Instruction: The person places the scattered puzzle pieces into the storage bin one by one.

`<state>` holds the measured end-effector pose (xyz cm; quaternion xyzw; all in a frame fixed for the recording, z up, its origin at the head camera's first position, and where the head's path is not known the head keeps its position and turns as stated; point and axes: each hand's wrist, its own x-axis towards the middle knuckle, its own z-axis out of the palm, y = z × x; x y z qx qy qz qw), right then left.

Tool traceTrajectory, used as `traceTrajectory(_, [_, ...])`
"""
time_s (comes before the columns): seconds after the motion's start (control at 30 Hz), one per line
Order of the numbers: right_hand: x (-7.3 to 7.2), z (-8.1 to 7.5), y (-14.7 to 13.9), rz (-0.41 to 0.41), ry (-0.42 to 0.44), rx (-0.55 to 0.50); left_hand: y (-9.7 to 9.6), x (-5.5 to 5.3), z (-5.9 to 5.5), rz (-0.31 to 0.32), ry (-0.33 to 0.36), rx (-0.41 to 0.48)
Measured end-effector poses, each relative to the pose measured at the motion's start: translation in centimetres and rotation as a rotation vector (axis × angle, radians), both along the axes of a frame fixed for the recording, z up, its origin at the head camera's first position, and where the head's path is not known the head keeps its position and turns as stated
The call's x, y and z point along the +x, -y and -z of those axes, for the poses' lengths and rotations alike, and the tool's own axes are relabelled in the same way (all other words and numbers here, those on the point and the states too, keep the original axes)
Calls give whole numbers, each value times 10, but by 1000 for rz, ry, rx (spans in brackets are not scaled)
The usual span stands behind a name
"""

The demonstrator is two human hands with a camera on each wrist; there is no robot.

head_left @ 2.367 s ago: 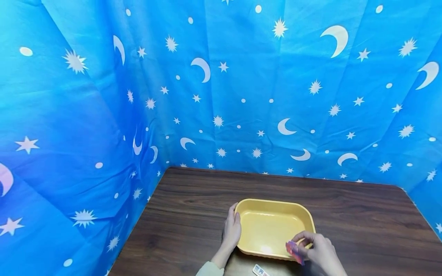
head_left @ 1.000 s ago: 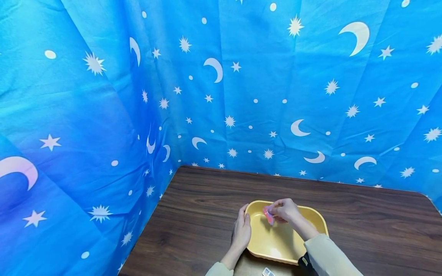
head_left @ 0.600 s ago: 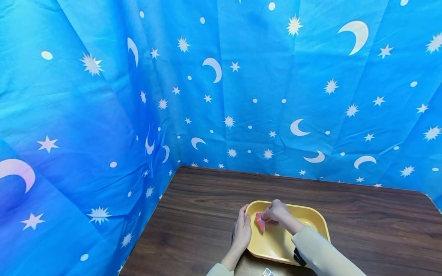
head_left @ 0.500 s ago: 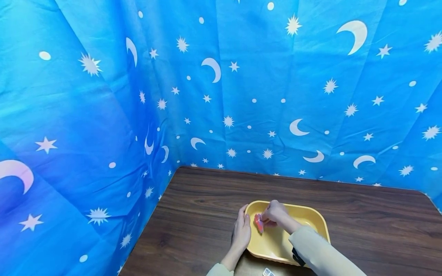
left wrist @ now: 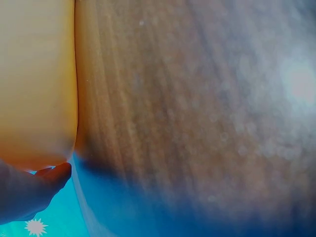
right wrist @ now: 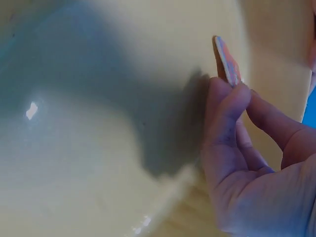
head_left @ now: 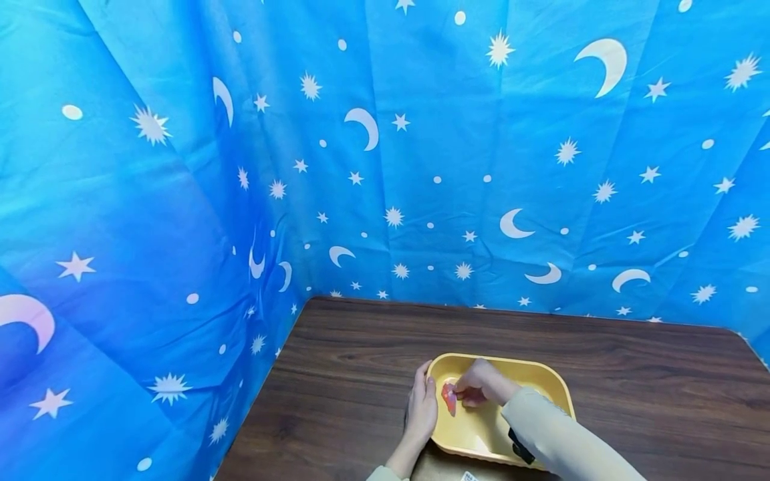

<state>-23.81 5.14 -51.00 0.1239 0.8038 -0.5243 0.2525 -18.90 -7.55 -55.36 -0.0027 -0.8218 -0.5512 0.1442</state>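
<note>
Pink piece (head_left: 448, 397) is pinched by right hand (head_left: 482, 383). Left hand (head_left: 422, 409) grips yellow tray (head_left: 460, 429) at left, likely steadying it.

The head view is bright and fairly crisp: the cloth (head_left: 421, 160) behind the tray (head_left: 457, 434) is vivid, paling to cyan far to its left, while the table (head_left: 337, 361) around the tray is darker. A small glare sits on the tray's floor near its front wall. The right hand (head_left: 484, 384) casts a soft shadow across that floor; the right wrist view is dimmer. The left wrist view blurs the table, with white glare well apart from the tray.
</note>
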Motion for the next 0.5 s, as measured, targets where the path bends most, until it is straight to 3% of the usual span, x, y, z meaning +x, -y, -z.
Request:
traceTrajectory(0.13, [0, -1, -5, 15, 39, -31, -1, 1, -1, 3, 18, 17])
traceTrajectory(0.5, [11, -11, -26, 32, 27, -139, -2, -1, 0, 2, -5, 13])
